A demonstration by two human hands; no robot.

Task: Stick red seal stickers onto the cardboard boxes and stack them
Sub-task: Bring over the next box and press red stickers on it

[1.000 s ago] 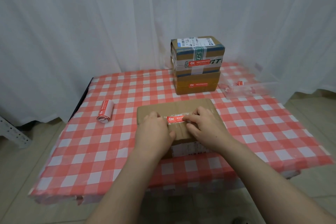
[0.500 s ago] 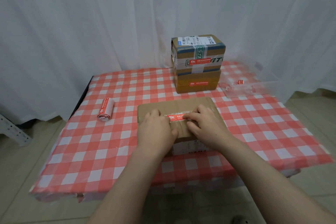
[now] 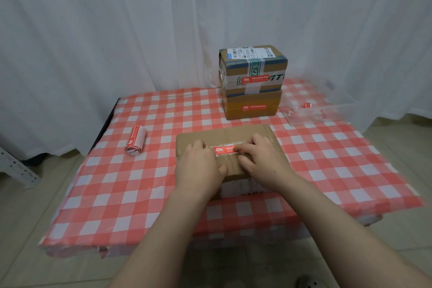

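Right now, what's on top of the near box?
A red sticker lies on top of the near box. The left hand rests flat at its left end. The right hand presses on its right end, and the fingers cover that part.

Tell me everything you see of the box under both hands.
The near box is plain brown cardboard, flat and wide, lying closed on the checked tablecloth, in front of the two-box stack. Shiny clear tape crosses its lid, and a red seal sticker lies along it. A white printed label shows on its front side. The left hand rests on the lid's left part; the right hand presses fingertips on the sticker's right end.
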